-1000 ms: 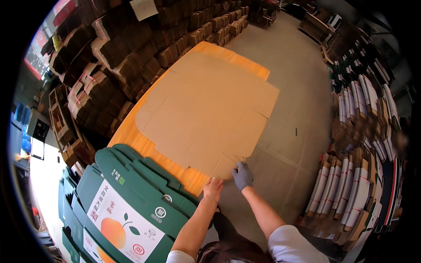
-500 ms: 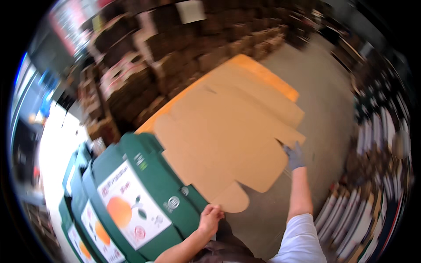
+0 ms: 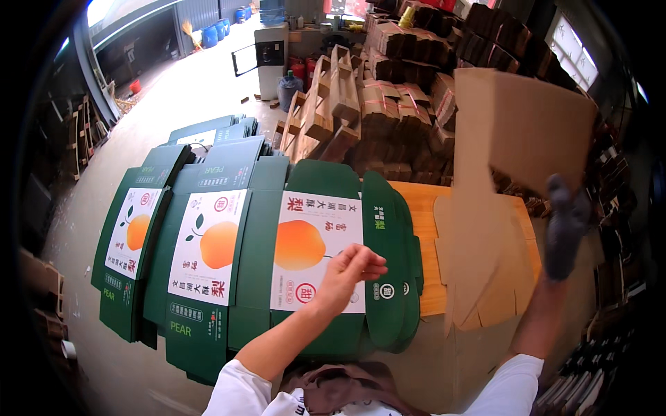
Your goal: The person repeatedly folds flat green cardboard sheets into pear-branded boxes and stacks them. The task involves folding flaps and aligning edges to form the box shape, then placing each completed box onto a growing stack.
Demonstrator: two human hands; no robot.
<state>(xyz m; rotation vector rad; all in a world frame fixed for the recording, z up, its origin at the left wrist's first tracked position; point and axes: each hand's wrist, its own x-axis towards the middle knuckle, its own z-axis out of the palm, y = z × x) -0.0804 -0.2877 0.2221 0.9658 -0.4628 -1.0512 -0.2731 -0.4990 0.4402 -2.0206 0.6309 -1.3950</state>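
My bare left hand (image 3: pixel 352 269) is closed, fingertips and thumb drawn together, with nothing seen in it. It is over a flat green carton blank (image 3: pixel 388 263) printed with an orange-coloured pear on a white panel. My right hand (image 3: pixel 567 225), in a grey glove, is blurred and raised at the right, at the lower edge of a plain brown cardboard sheet (image 3: pixel 534 128). That sheet stands up, bent and smeared by motion; the glove appears to grip it. More brown cardboard (image 3: pixel 510 277) lies below it on an orange-yellow tabletop (image 3: pixel 424 277).
Stacks of green printed blanks (image 3: pixel 132 236) stand to the left. Behind are wooden pallets (image 3: pixel 326 104), tied bundles of brown cardboard (image 3: pixel 395 104), a water dispenser (image 3: pixel 270 62) and a large water bottle (image 3: pixel 290 90). More stacked cartons (image 3: pixel 576 381) are at the lower right.
The view has swung left. The brown sheet, flat before between both hands, is now raised at the right by my right hand. My left hand has come off its edge and over the green blanks.
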